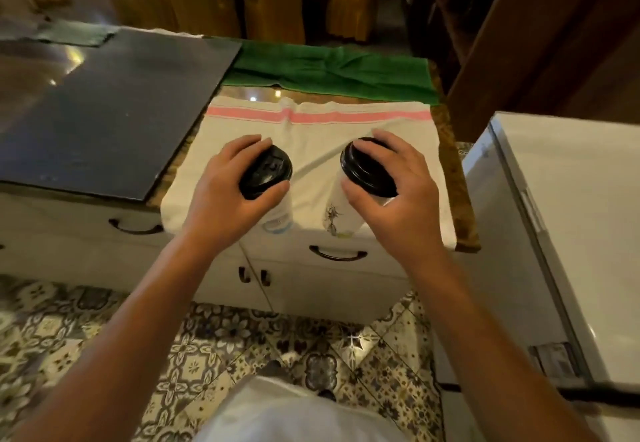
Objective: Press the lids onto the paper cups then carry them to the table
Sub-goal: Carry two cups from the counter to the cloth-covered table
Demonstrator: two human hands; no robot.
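The person is standing at the counter [457, 178] with a paper cup in each hand, both already wearing black lids. The left hand [221, 192] is curling over the left lid [268, 169], fingers wrapped round its far edge and thumb hooked under the near rim, gripping the top of the left cup [278, 220]. The right hand [398, 185] is doing the same on the right lid [363, 173], fingers draped across the top and thumb clamping the near side of the right cup [341, 214]. Both cups are tilting away from upright over the white cloth [311, 130], near the counter's front edge; I cannot tell whether they are touching it.

The lids look seated, so I judge the pressing is finishing or done and the carry is beginning. Next, the cups want levelling, and holding by the body rather than the lid, before turning towards the table.
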